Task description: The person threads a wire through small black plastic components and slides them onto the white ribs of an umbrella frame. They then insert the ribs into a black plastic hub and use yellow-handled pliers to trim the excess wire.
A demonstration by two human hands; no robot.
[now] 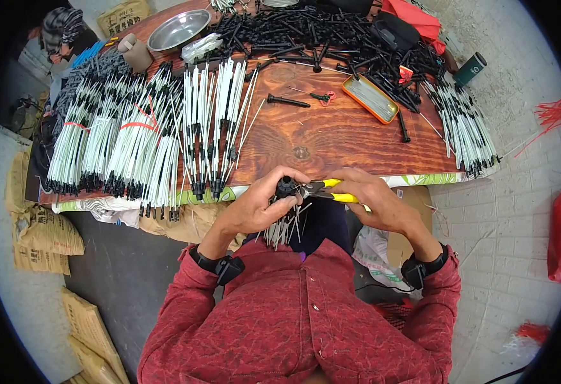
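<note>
My left hand is closed around the black hub of an umbrella frame, held just off the table's near edge. Thin pale ribs hang down from the hub over my lap. From the right, my right hand grips yellow-handled pliers, whose jaws reach to the side of the hub by my left fingertips. Whether the jaws bite on anything is too small to tell. Beyond my hands, a black tube-like part and a small red-handled tool lie on the wooden table.
Bundles of white ribs overhang the table's left front edge, with another bundle at the right. Black parts are heaped at the back near a metal bowl. An orange tin holds thin rods. Another person is far left.
</note>
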